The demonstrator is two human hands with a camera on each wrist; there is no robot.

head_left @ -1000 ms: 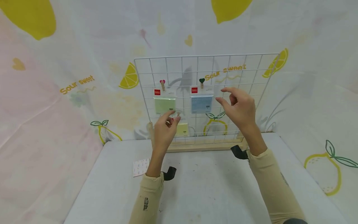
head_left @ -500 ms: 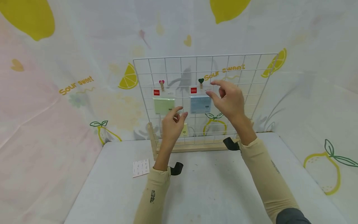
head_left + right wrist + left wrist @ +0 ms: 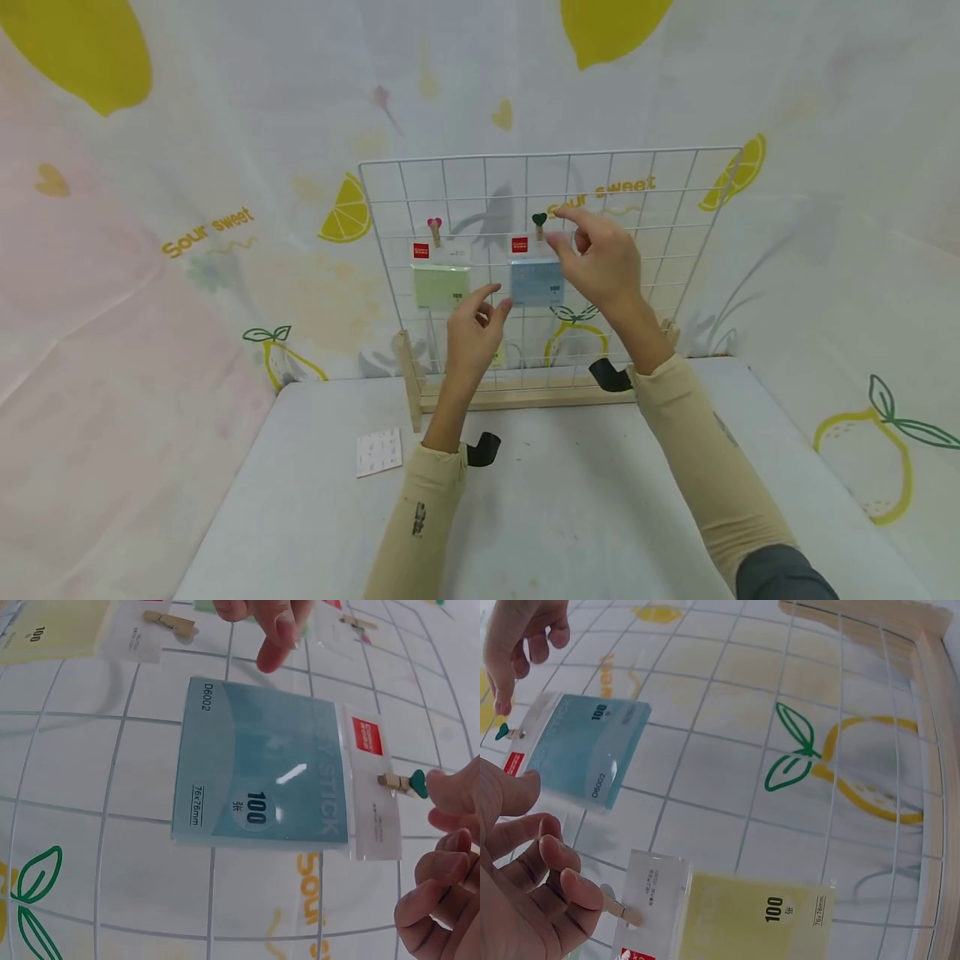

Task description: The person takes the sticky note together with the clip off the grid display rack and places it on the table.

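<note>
A pack of blue sticky notes [image 3: 536,283] hangs on the white wire grid [image 3: 570,350] from a wooden clothespin [image 3: 401,782] topped with a green heart. My right hand [image 3: 606,260] is at its upper right, thumb and index finger apart, the thumb close to the heart in the right wrist view. Below the pack's lower left corner my left hand [image 3: 476,333] holds its thumb and index finger apart, gripping nothing. Behind it hangs a yellow sticky-note pack [image 3: 754,915] on another clothespin [image 3: 621,909], mostly hidden in the head view.
A green sticky-note pack [image 3: 440,287] hangs left of the blue one under a pink-heart clothespin [image 3: 435,232]. The grid stands in a wooden base [image 3: 540,398] on the white table [image 3: 562,500]. A small printed card [image 3: 378,452] lies at the left.
My left hand has moved right and slightly up from the yellow pack toward the blue one. My right hand has moved left and up to the green-heart clothespin. The packs hang as before.
</note>
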